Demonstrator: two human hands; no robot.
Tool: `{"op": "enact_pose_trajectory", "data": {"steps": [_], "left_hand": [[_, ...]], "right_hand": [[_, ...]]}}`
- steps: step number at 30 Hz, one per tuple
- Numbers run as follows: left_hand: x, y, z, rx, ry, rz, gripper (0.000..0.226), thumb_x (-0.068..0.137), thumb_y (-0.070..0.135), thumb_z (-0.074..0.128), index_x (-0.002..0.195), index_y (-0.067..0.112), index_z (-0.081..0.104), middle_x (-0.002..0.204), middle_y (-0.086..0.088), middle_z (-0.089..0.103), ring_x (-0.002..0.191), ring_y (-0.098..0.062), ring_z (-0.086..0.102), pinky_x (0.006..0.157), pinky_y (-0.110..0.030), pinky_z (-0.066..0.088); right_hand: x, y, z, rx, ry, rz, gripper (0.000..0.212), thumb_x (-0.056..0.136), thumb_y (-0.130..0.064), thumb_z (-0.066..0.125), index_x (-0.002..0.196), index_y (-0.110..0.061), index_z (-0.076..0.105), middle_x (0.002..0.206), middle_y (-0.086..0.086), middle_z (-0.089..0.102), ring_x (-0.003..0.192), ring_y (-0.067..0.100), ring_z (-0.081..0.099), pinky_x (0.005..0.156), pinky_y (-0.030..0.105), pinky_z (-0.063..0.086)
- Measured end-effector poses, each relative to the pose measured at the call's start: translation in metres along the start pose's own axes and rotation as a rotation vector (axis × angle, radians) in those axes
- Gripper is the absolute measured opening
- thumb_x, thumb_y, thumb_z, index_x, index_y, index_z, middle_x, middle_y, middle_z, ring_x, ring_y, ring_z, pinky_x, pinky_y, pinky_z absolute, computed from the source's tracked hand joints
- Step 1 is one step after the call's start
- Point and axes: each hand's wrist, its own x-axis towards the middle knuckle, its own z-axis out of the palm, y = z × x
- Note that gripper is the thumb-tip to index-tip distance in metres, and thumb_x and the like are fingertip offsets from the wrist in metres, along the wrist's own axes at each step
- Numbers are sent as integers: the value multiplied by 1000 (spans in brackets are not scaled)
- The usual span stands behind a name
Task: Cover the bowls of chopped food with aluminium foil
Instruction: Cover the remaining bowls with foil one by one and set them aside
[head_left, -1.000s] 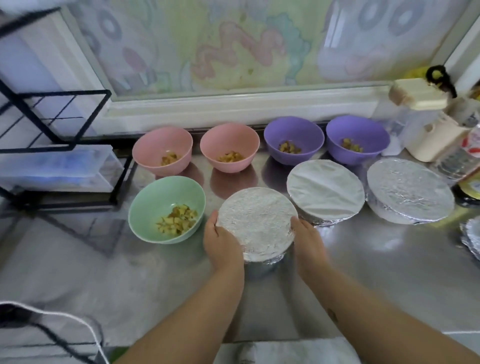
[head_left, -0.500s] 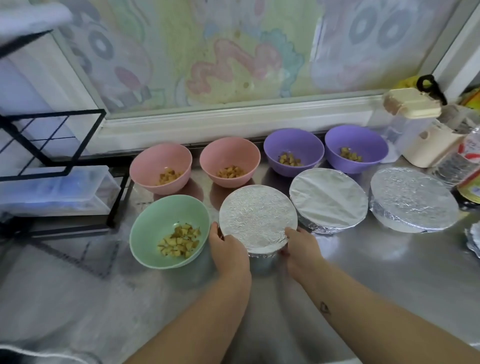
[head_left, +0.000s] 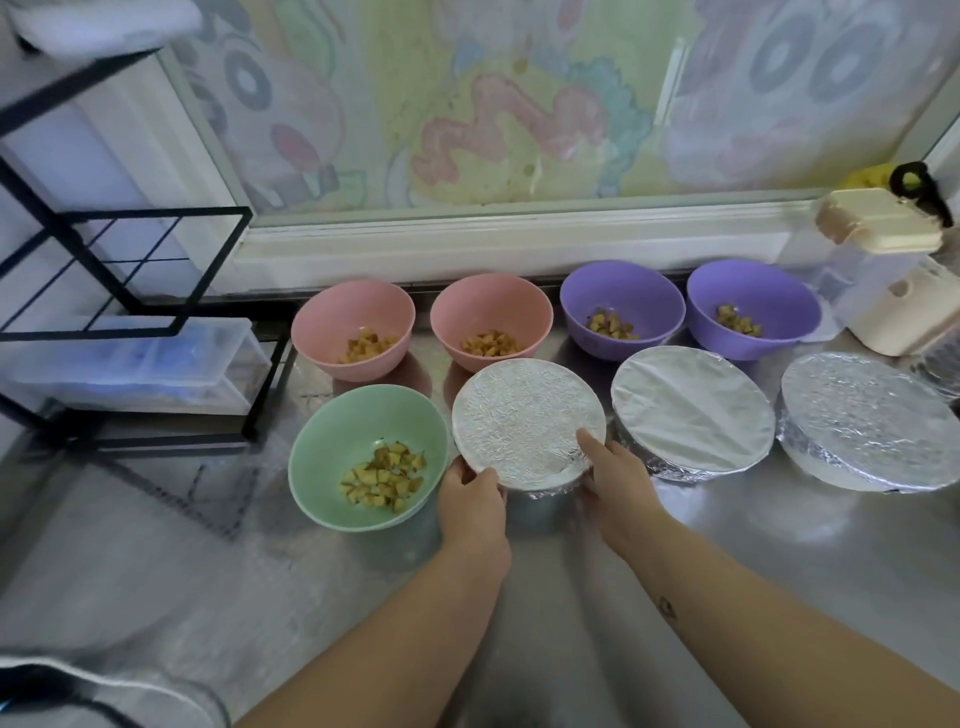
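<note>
Both hands hold one foil-covered bowl, the first covered bowl (head_left: 524, 415), at its near edge: the left hand (head_left: 470, 499) grips the rim with the thumb on top, and the right hand (head_left: 615, 480) curls around the side with its index finger laid on the foil. I count eight bowls on the table (head_left: 779, 535), three covered and five open. In the front row stand the green bowl (head_left: 332, 457), then the first covered bowl, the second covered bowl (head_left: 691, 410) and the third covered bowl (head_left: 862, 421). In the back row stand the left pink bowl (head_left: 337, 317), the right pink bowl (head_left: 491, 301), the left purple bowl (head_left: 623, 291) and the right purple bowl (head_left: 753, 296). Each open bowl contains a small heap of chopped yellow-brown pieces. The green bowl is just beside the held one, and the second covered bowl is just beside it on the other side. The back row is close to the white window ledge (head_left: 519, 244). One black wire rack (head_left: 156, 270) closes the left side and one cream container (head_left: 883, 228) the right. From the front row toward the person the shiny table surface stretches wide under the two forearms.
</note>
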Motion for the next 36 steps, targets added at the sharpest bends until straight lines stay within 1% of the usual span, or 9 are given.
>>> {"op": "enact_pose_trajectory", "data": {"steps": [2,7,10,12,15,18,21,24,36], "left_hand": [[-3,4,-5,10,-37,-47,28,96,-1,52,114,16,64,109,4,66,94,-8,59,92,-30,50],[-12,8,-30,264,-129,0,20,95,8,60,115,11,58,101,-2,61,88,-12,57,87,-32,53],[-14,27,-34,846,-297,582,10,92,15,67,97,22,63,93,7,63,77,-3,58,76,-13,48],[-9,41,-26,1206,-418,961,10,91,20,68,97,26,63,93,14,56,74,-4,54,67,-13,40],[0,39,-13,1506,-547,1175,14,92,34,67,105,30,64,102,15,53,81,-7,58,67,-24,42],[9,21,-9,1585,-519,1305,18,83,40,74,96,32,66,96,11,59,72,-14,64,56,-28,46],[15,10,-7,1597,-470,1413,15,78,34,76,86,28,65,84,8,59,60,-16,60,51,-29,46],[19,6,-7,1583,-414,1490,14,76,27,75,80,26,62,78,7,58,57,-16,59,52,-29,45],[15,2,0,1603,-340,1532,15,74,30,72,72,23,59,68,7,56,52,-16,54,51,-26,37]], "right_hand": [[-20,-2,-7,-194,-11,-87,44,80,-50,72,112,-19,71,95,-7,73,89,14,67,87,39,54],[-46,-8,-42,-750,-1,-528,5,91,-25,71,95,-23,67,86,-13,69,79,1,63,71,15,48],[-34,-14,-54,-1096,-247,-810,11,87,-18,76,92,-23,68,82,-18,62,75,4,60,71,28,53],[-25,-16,-55,-1198,-303,-938,14,87,-17,78,93,-23,67,85,-16,59,74,6,57,68,37,55],[-12,-14,-54,-1232,-293,-1080,18,85,-16,78,92,-24,63,85,-13,60,73,12,57,60,37,53],[-6,-18,-56,-1255,-246,-1139,22,84,-17,78,98,-25,64,85,-13,63,71,15,61,54,33,52],[1,-26,-56,-1301,-281,-1273,2,89,-22,65,90,-23,67,82,-8,63,67,20,62,49,32,49],[6,-35,-52,-1351,-344,-1353,19,90,-27,51,80,-20,66,76,-5,59,59,22,58,45,32,46],[12,-39,-47,-1356,-497,-1448,13,88,-20,60,76,-17,64,76,-2,55,59,23,54,48,35,47]]}}
